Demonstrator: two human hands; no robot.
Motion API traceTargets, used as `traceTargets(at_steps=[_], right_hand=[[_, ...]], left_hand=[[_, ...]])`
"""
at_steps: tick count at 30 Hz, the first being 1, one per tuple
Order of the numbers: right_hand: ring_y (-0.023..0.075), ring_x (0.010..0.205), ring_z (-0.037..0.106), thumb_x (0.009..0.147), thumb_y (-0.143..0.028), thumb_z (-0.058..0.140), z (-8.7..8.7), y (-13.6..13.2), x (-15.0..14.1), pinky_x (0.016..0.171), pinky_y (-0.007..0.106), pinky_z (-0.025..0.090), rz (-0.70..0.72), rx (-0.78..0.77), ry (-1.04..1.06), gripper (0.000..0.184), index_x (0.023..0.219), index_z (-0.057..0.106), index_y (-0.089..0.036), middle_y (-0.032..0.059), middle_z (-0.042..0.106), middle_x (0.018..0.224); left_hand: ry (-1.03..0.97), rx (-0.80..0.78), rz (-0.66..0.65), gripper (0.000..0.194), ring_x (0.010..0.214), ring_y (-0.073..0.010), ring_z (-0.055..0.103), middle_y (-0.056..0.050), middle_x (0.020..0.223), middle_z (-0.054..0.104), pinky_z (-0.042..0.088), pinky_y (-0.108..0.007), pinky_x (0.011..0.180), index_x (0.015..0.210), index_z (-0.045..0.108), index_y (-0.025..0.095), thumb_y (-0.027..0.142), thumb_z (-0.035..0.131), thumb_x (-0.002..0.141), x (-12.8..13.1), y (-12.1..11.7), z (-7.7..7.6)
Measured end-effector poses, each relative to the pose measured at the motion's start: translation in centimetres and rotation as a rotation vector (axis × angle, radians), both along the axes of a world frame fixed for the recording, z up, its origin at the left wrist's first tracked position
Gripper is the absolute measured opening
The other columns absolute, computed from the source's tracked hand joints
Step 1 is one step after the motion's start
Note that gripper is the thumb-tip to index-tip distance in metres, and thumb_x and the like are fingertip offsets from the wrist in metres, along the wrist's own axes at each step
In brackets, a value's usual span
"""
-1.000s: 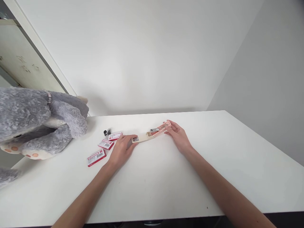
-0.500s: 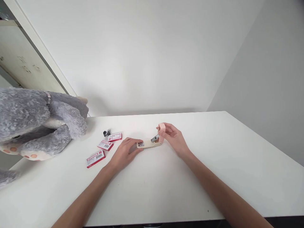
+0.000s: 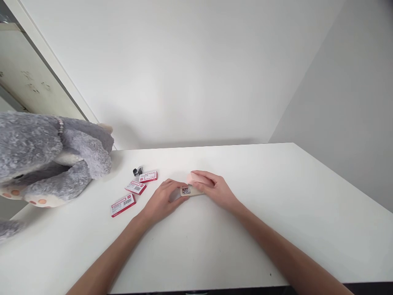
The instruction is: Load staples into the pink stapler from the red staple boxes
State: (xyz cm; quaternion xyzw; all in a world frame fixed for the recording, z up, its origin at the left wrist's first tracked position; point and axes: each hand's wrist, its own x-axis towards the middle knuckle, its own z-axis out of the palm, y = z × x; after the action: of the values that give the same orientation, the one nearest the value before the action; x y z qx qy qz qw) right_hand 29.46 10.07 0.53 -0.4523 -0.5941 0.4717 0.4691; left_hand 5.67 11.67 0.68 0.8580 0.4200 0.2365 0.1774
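Note:
A stapler with a cream base and a pink top lies on the white table between my hands. My left hand pinches the left end of the base with thumb and fingertips, beside a small dark patterned patch. Wrapped over the pink top from the right, my right hand has its thumb on the near side and its fingers behind. The top sits low over the base, slightly raised at its left end. My right hand hides the hinge end and the metal inside.
Three red-and-white boxes lie left of my left hand. Behind them is a small black object, perhaps a clip or staple remover. A large grey plush toy rests at the table's left. A white wall rises behind the table.
The pink top stood upright, swung open with the metal magazine showing; my right hand has swung it down to the left over the base. My left hand has shifted slightly right with the base.

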Motion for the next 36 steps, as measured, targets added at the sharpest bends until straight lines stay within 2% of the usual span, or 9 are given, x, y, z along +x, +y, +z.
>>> traceTargets(at_steps=[11, 14, 16, 18, 21, 24, 30, 33, 36], right_hand=[[0.0277, 0.127, 0.064, 0.092, -0.052, 0.068, -0.7, 0.0, -0.1, 0.104, 0.045, 0.055, 0.04, 0.109, -0.111, 0.042, 0.131, 0.071, -0.036, 0.0003, 0.07, 0.136], [0.0267, 0.115, 0.069, 0.094, -0.051, 0.065, -1.3, 0.2, -0.3, 0.098, 0.045, 0.057, 0.054, 0.151, -0.222, 0.042, 0.133, 0.069, -0.038, 0.0001, 0.074, 0.126], [0.0265, 0.11, 0.071, 0.095, -0.051, 0.064, -1.5, 0.3, -0.4, 0.095, 0.045, 0.057, 0.048, 0.189, -0.298, 0.041, 0.135, 0.067, -0.04, -0.0006, 0.076, 0.121], [0.0271, 0.112, 0.07, 0.096, -0.05, 0.062, -1.8, 0.4, -0.4, 0.096, 0.046, 0.057, 0.018, 0.223, -0.358, 0.042, 0.137, 0.065, -0.042, -0.0013, 0.075, 0.125], [0.0288, 0.119, 0.068, 0.098, -0.048, 0.058, -2.1, 0.7, -0.3, 0.099, 0.048, 0.055, -0.07, 0.252, -0.433, 0.045, 0.143, 0.059, -0.042, -0.0007, 0.071, 0.134], [0.0292, 0.125, 0.064, 0.101, -0.041, 0.052, -2.6, 0.9, 0.0, 0.102, 0.05, 0.054, -0.159, 0.262, -0.451, 0.05, 0.151, 0.051, -0.04, 0.0015, 0.066, 0.141], [0.0259, 0.147, 0.046, 0.103, -0.033, 0.043, -3.1, 0.9, 0.1, 0.116, 0.048, 0.045, -0.132, 0.223, -0.372, 0.063, 0.163, 0.027, -0.036, 0.001, 0.043, 0.163], [0.0278, 0.152, 0.037, 0.1, -0.034, 0.047, -3.0, 0.8, 0.0, 0.119, 0.05, 0.041, -0.113, 0.179, -0.367, 0.071, 0.166, 0.02, -0.034, 0.0022, 0.035, 0.168], [0.029, 0.155, 0.031, 0.098, -0.034, 0.049, -2.9, 0.7, -0.1, 0.121, 0.052, 0.037, -0.103, 0.14, -0.362, 0.077, 0.167, 0.014, -0.031, 0.0032, 0.029, 0.17]], left_hand=[[0.015, -0.003, 0.038, 0.033, 0.105, -0.0256, 0.066, -0.006, 0.115, 0.071, 0.056, -0.042, 0.09, 0.118, 0.065, 0.027, 0.051, 0.059, 0.096, -0.2, 0.2, -0.6], [0.029, -0.011, 0.047, 0.031, 0.103, -0.0248, 0.065, -0.006, 0.111, 0.07, 0.055, -0.04, 0.088, 0.114, 0.066, 0.027, 0.052, 0.057, 0.097, -0.2, 0.3, -0.6], [0.026, 0.011, 0.043, 0.032, 0.108, -0.0259, 0.064, -0.007, 0.114, 0.069, 0.054, -0.042, 0.091, 0.116, 0.064, 0.026, 0.052, 0.055, 0.098, -0.2, 0.3, -0.6], [0.011, 0.068, 0.048, 0.034, 0.116, -0.0274, 0.061, -0.008, 0.121, 0.067, 0.052, -0.044, 0.098, 0.122, 0.06, 0.026, 0.049, 0.055, 0.099, -0.3, 0.4, -0.7], [0.01, 0.186, 0.107, 0.037, 0.127, -0.0289, 0.055, -0.01, 0.133, 0.062, 0.044, -0.049, 0.11, 0.13, 0.054, 0.026, 0.045, 0.056, 0.099, -0.5, 0.7, -1.0], [0.033, 0.274, 0.229, 0.038, 0.134, -0.0305, 0.048, -0.011, 0.141, 0.056, 0.038, -0.052, 0.116, 0.131, 0.052, 0.025, 0.044, 0.056, 0.098, -0.9, 1.1, -1.4], [0.12, 0.301, 0.522, 0.047, 0.143, -0.041, 0.035, -0.02, 0.151, 0.041, 0.03, -0.063, 0.116, 0.134, 0.047, 0.019, 0.045, 0.056, 0.095, -1.6, 1.8, -2.2], [0.158, 0.287, 0.571, 0.049, 0.142, -0.0427, 0.035, -0.021, 0.151, 0.04, 0.027, -0.065, 0.117, 0.134, 0.048, 0.017, 0.046, 0.056, 0.095, -1.7, 1.8, -2.5], [0.155, 0.265, 0.55, 0.049, 0.143, -0.0419, 0.038, -0.022, 0.151, 0.04, 0.026, -0.065, 0.118, 0.134, 0.047, 0.016, 0.045, 0.055, 0.095, -1.7, 1.9, -2.5]])
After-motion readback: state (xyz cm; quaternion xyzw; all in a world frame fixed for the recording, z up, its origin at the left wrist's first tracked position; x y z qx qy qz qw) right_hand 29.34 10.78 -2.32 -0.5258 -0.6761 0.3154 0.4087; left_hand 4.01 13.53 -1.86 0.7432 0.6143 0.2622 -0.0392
